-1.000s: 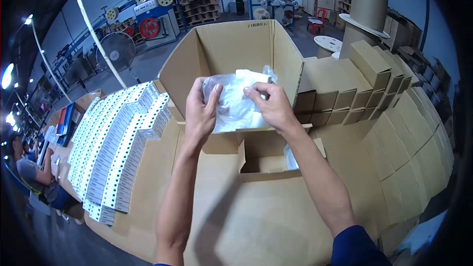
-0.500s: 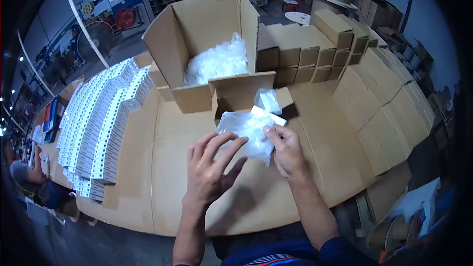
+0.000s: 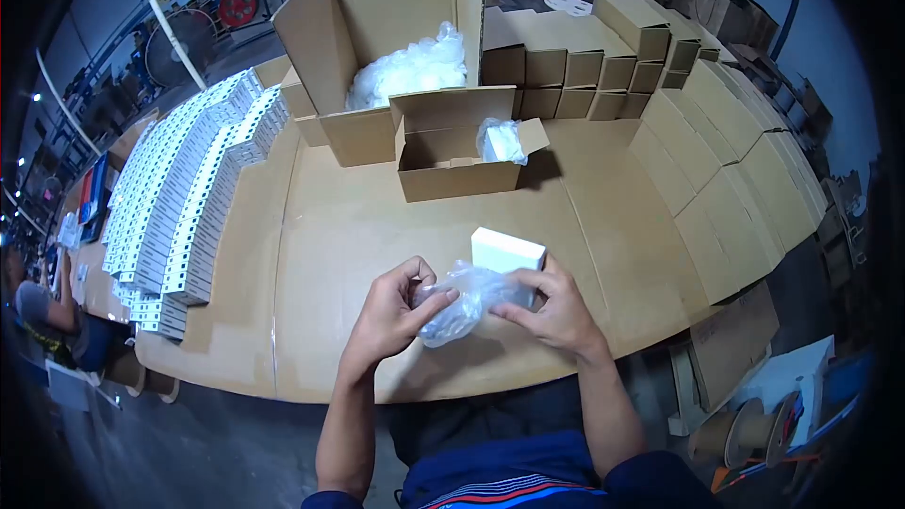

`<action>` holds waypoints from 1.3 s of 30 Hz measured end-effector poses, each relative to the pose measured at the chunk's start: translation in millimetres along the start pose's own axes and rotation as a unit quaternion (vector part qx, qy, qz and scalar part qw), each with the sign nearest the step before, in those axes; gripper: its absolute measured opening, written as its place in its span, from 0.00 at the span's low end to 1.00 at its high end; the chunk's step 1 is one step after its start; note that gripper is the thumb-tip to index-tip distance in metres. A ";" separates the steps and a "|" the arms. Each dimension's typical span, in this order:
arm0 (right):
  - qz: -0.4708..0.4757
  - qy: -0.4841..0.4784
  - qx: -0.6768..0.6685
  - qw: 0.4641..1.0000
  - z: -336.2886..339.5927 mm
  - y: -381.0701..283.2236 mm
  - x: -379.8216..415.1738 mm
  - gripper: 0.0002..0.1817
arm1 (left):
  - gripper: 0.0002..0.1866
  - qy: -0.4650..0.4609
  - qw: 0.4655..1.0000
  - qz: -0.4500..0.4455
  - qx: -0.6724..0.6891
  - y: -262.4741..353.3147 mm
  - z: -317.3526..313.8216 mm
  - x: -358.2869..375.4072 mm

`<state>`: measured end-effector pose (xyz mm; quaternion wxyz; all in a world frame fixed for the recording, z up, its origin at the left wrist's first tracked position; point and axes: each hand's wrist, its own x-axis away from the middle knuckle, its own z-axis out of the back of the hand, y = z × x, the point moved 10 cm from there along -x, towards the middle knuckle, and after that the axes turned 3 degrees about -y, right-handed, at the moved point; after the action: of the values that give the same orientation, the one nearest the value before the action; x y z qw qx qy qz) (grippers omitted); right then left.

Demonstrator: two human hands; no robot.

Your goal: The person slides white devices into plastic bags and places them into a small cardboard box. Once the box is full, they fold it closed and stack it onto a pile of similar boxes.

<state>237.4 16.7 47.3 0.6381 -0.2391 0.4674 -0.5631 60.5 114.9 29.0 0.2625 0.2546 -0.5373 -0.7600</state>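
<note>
My left hand [image 3: 394, 314] is closed, thumb and fingers pinching the edge of a clear plastic bag [image 3: 456, 319]. In my right hand [image 3: 558, 316] is a small white box [image 3: 507, 250], held together with the other end of the bag. The bag lies against the near side of the box, whose upper part sticks out uncovered. Beyond the hands an open small carton [image 3: 460, 185] stands on the table, with a plastic-wrapped white item [image 3: 501, 142] at its right end.
A big open carton [image 3: 363, 139] of clear plastic bags [image 3: 410, 71] stands behind. Stacked white boxes [image 3: 189, 198] line the left side of the cardboard-covered table [image 3: 339, 226]. Brown cartons [image 3: 745, 198] are piled at right and back. Another person [image 3: 57, 306] is at far left.
Both hands have come nearer to my body, bringing the bag and white box away from the small carton. My left hand, spread before, now pinches the bag. The view has tilted down.
</note>
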 end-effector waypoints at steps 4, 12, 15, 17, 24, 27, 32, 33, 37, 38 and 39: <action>-0.079 0.042 -0.092 0.992 -5.8 16.9 15.5 0.13 | 0.11 0.109 0.982 0.053 0.143 -12.1 25.8 10.9; -0.105 0.130 0.009 0.986 -17.3 9.1 43.9 0.12 | 0.22 0.189 0.896 -0.206 -0.345 101.4 -4.5 30.9; -0.113 0.107 -0.037 0.987 -27.5 15.9 50.0 0.12 | 0.18 0.118 0.911 -0.182 -0.350 79.2 -22.2 16.1; -0.082 0.105 -0.028 0.991 -26.6 10.6 50.6 0.11 | 0.15 0.075 0.922 -0.167 -0.342 64.0 -26.2 9.0; -0.088 0.133 0.037 0.987 -14.4 1.9 41.8 0.09 | 0.04 0.040 0.953 -0.086 -0.289 30.9 -33.2 -5.8; -0.082 0.119 0.018 0.989 -20.7 12.0 36.8 0.10 | 0.07 0.132 0.972 -0.082 -0.179 29.7 -11.4 -11.1; -0.152 0.201 -0.005 0.968 -14.0 41.7 47.0 0.15 | 0.11 0.399 0.899 -0.090 0.155 -20.9 49.4 19.1; -0.160 0.213 0.001 0.964 -12.4 43.7 46.9 0.15 | 0.17 0.345 0.911 -0.059 0.217 -34.7 34.3 19.9; -0.188 0.223 -0.022 0.956 -14.9 48.1 40.7 0.19 | 0.15 0.186 0.963 0.059 0.184 -32.4 -38.3 23.2; -0.193 0.218 -0.029 0.956 -17.1 49.5 39.8 0.19 | 0.13 0.156 0.960 0.087 0.216 -33.0 -48.0 21.8; -0.208 0.229 -0.095 0.946 -19.3 57.5 41.5 0.20 | 0.11 0.159 0.952 0.087 0.246 -35.9 -47.6 23.0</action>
<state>246.2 -3.7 -22.7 0.3568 -0.2549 0.5920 -0.6762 71.0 77.2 -21.5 0.3387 0.3814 -0.6788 -0.5283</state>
